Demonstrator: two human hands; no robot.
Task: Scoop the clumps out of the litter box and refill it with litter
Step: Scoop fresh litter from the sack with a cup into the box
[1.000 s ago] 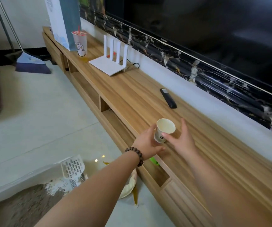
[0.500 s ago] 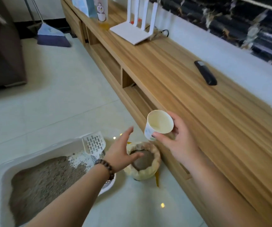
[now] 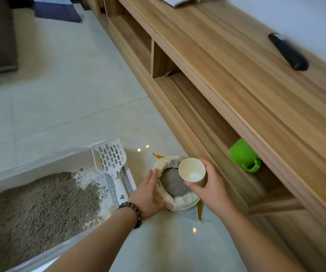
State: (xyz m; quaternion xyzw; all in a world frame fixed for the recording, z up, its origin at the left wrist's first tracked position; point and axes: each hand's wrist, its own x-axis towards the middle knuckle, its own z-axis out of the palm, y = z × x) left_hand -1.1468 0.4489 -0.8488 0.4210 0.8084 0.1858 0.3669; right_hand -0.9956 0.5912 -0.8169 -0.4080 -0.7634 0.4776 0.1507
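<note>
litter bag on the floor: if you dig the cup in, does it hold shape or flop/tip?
Probably floppy: the bag is soft, its rim rolled down into a cuff. Likely bottom-heavy and stable, since grey litter fills it nearly to the cuff. The left hand rests against its side, which hints it shifts when the cup digs in.

The litter box (image 3: pixel 40 165) sits on the floor at the left. The scoop (image 3: pixel 110 158) leans in its far right corner. Just right of the box is the open litter bag (image 3: pixel 179 202). The left hand (image 3: pixel 148 193) touches the bag's left side. The right hand (image 3: pixel 211 185) holds a paper cup (image 3: pixel 192 171) over the bag. The long wooden cabinet (image 3: pixel 236 79) runs along the right, with a remote (image 3: pixel 288 52) on top.
</note>
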